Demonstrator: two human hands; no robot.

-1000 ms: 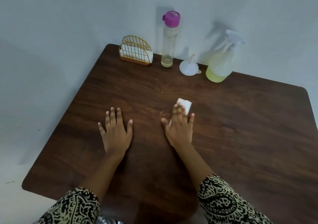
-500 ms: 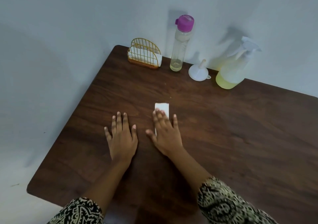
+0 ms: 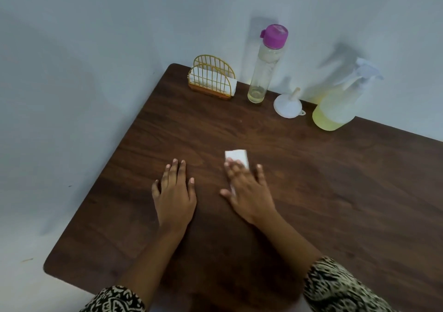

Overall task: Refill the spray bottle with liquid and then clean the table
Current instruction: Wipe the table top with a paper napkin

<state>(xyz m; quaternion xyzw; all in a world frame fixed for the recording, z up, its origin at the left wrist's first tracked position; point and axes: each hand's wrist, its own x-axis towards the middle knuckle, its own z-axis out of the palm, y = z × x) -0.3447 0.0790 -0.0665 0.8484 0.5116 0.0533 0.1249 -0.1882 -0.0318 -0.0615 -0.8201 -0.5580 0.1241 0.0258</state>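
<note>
A dark wooden table (image 3: 335, 203) fills the view. My right hand (image 3: 248, 191) lies flat on a folded white tissue (image 3: 237, 157), pressing it to the tabletop; most of the tissue is hidden under my fingers. My left hand (image 3: 173, 194) rests flat on the wood beside it, fingers apart, holding nothing. At the back right stands the clear spray bottle (image 3: 340, 105) with yellowish liquid in its lower part. A tall clear bottle (image 3: 263, 71) with a purple cap holds a little liquid at its bottom. A white funnel (image 3: 287, 105) sits upside down between the two bottles.
A gold wire napkin holder (image 3: 211, 80) with white tissues stands at the table's back left corner. A pale wall runs behind the table. The table's left edge and near left corner are in view.
My right hand has slid the tissue across the tabletop, first toward my left hand, then back to the right. My left hand has stayed flat in place.
</note>
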